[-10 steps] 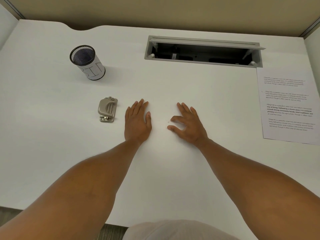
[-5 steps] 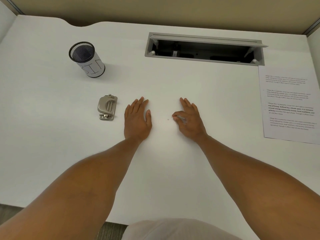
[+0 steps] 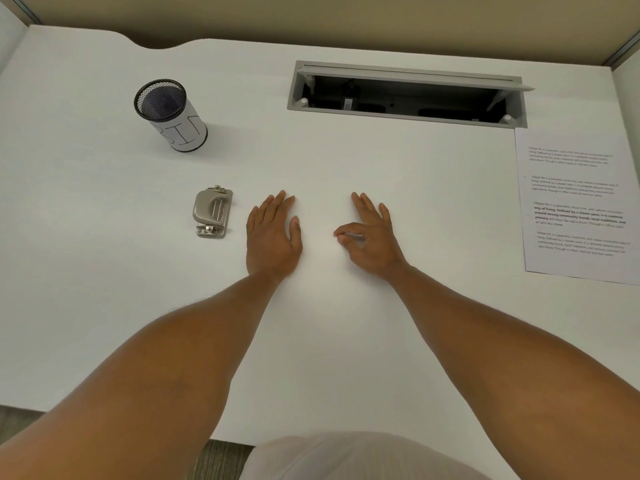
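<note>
My left hand (image 3: 273, 233) lies flat on the white desk (image 3: 104, 271), palm down, fingers straight. A silver hole punch (image 3: 212, 213) sits just to its left, apart from it. My right hand (image 3: 372, 237) rests on the desk to the right; its thumb and index fingertips are pinched together on the desk surface where a tiny white speck lay. The other three fingers are stretched forward. The speck itself is hidden between the fingertips.
A black mesh cup (image 3: 171, 114) with a white paper label stands at the back left. An open grey cable tray (image 3: 405, 95) is recessed in the desk at the back. A printed sheet (image 3: 575, 202) lies at the right edge.
My right thumb and index finger have closed into a pinch over the tiny speck that lay between the hands. The left hand has stayed flat.
</note>
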Demonstrator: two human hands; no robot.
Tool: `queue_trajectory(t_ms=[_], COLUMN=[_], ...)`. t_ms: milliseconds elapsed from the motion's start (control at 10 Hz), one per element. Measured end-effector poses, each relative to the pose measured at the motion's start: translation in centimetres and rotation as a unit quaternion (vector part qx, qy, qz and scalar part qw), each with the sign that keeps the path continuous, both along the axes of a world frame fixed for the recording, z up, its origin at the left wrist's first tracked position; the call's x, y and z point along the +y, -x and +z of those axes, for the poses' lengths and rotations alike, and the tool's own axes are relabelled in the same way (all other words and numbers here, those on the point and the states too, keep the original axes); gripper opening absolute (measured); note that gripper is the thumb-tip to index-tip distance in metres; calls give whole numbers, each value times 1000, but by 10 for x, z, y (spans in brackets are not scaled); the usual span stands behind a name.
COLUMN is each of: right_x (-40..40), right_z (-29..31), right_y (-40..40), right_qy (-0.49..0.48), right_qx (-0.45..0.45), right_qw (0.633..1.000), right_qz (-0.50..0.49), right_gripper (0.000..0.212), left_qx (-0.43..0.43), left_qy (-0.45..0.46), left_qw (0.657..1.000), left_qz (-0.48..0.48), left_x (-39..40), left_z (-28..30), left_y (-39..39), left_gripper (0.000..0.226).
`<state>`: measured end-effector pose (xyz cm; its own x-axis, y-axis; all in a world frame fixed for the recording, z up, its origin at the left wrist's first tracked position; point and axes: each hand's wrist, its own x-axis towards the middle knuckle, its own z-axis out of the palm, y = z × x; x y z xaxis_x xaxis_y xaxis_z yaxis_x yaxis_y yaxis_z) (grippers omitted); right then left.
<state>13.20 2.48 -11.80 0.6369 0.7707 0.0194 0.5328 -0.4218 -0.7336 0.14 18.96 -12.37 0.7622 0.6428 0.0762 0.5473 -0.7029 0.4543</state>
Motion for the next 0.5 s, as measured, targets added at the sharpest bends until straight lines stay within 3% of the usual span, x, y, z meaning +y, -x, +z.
queue_trajectory(t_ms=[200,500], right_x=[2,5], right_z=[0,1], right_y=[2,5], right_qy=[-2,6], right_qx=[21,35], right_qw=[999,999], right_qz=[-33,-16], right_gripper=[23,12], left_qx=[2,-2], left_qy=[1,1], left_qw=[1000,1000], left_qz=[1,4], left_x=[1,0], left_z=[-1,-1], left_y=[0,0], left_gripper=[45,45])
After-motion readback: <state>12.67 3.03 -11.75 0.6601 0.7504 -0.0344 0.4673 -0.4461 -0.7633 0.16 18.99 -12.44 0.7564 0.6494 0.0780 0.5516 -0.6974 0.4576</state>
